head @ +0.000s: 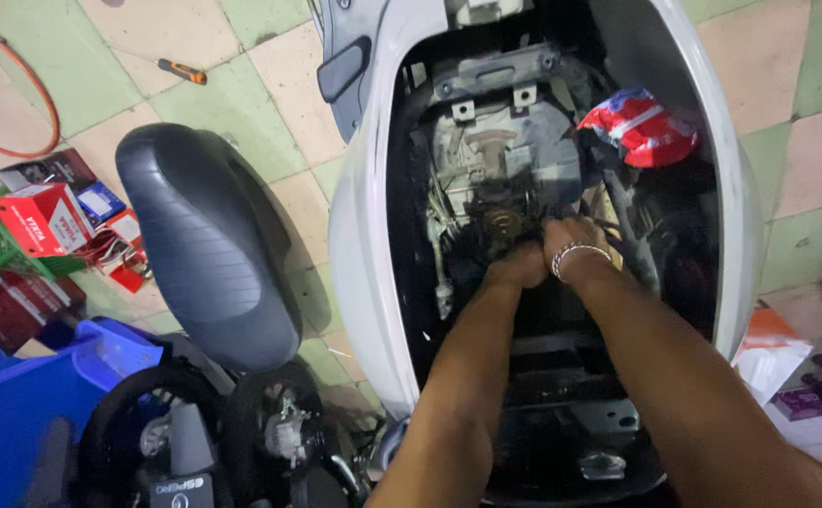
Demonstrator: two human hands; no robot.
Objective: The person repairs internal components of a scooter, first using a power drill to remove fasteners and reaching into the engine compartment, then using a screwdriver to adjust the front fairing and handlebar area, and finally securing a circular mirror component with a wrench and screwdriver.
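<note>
Reaching into the open scooter bay, both hands sit side by side deep in the middle on one grimy engine part. Left hand looks curled shut on it; right hand, one silver bracelet on the wrist, has fingers bunched together, tips hidden. One red rag far right, one black seat left, one screwdriver far left on the floor.

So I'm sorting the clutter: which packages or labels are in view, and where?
Red carton: left floor, boxy, white side.
Small blue box: just right of it.
Red and blue wrapper: crumpled, inside scooter body.
Orange and white packet: right floor.
</note>
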